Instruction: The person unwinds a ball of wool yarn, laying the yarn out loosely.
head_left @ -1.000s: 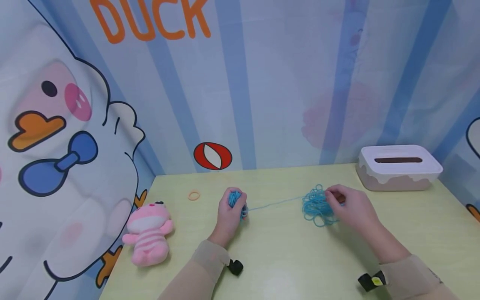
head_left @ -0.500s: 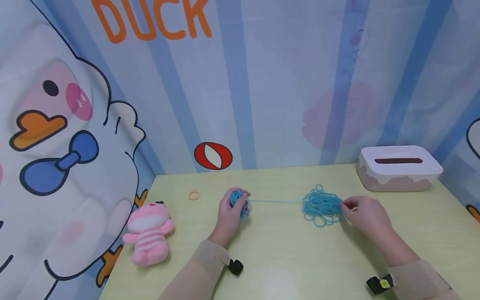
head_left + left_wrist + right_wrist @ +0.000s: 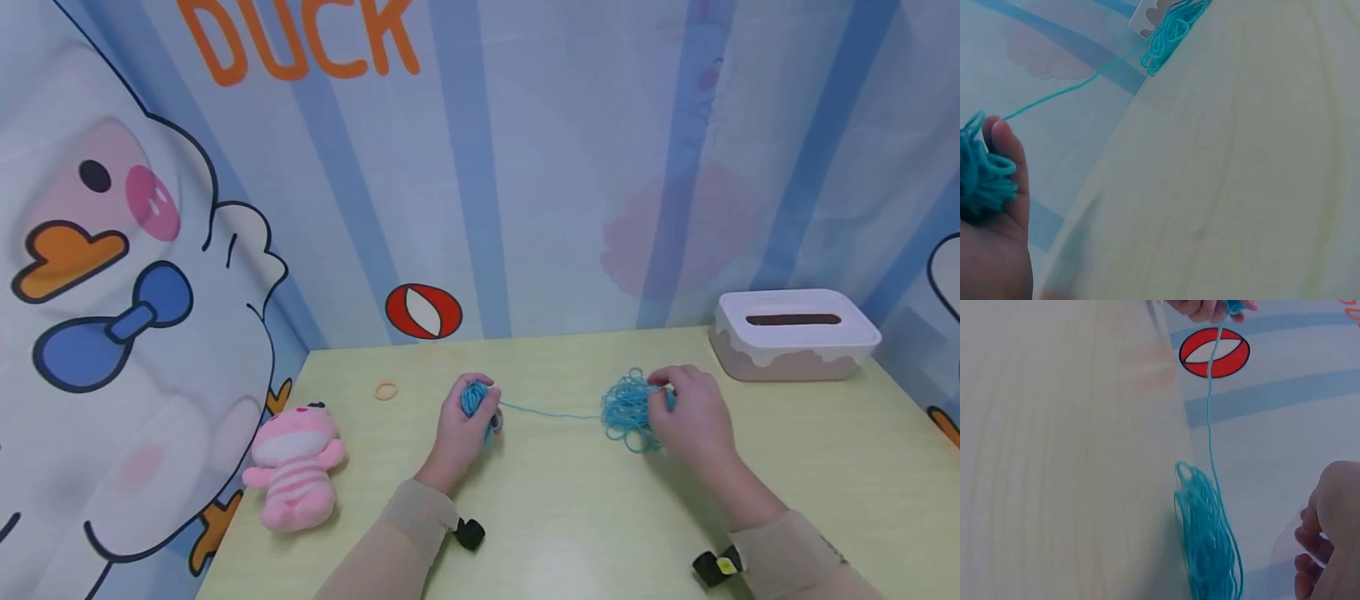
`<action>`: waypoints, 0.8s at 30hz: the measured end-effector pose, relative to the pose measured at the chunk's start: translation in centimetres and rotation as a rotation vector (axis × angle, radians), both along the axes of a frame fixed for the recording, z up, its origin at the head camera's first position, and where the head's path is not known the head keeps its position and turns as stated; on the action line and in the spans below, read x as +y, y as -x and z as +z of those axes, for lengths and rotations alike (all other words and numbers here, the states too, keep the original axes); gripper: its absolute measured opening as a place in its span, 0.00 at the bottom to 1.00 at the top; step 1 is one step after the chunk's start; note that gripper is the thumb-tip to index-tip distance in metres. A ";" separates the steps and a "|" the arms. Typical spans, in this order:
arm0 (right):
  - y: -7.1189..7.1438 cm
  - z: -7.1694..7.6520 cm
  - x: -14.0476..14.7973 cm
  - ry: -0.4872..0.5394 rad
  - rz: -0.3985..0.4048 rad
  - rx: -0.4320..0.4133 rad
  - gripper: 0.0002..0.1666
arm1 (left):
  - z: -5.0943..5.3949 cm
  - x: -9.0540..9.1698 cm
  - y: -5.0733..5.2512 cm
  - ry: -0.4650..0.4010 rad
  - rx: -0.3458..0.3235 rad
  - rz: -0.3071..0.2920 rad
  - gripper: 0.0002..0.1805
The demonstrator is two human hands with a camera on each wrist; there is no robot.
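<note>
While striped cloth (image 3: 558,167) backs the pale table (image 3: 555,517), the left hand (image 3: 459,432) grips yarn (image 3: 473,398), the right hand's (image 3: 696,418) hold unclear.

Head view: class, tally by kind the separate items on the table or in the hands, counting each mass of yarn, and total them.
Plush toy: 1
Ring: 1
Tissue box: 1
Yarn bundle, in the left hand: 1
Yarn pile: 1
Total: 5
</note>
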State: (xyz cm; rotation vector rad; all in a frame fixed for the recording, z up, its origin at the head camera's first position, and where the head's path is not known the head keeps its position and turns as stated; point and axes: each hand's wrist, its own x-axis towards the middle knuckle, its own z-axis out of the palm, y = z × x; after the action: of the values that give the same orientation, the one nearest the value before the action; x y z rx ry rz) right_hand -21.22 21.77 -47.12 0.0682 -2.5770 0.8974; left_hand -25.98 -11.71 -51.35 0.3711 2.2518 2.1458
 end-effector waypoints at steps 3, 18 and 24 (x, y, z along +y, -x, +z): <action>0.2 0.0 -3.1 0.028 0.128 0.072 0.13 | 0.1 -0.1 -0.1 -0.014 0.000 -0.041 0.21; 1.5 0.0 -13.2 -0.011 0.378 -0.183 0.11 | 0.5 0.2 -0.3 -0.101 -0.061 -0.125 0.23; 1.3 0.8 -12.2 0.068 0.308 -0.140 0.09 | 0.1 0.2 0.0 -0.007 0.009 -0.064 0.20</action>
State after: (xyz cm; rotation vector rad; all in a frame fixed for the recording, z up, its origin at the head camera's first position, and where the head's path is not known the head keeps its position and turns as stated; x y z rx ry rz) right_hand -22.56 9.53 -46.28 0.4064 -2.7084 1.1347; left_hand -25.93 -11.55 -51.22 0.4473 2.2053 2.1257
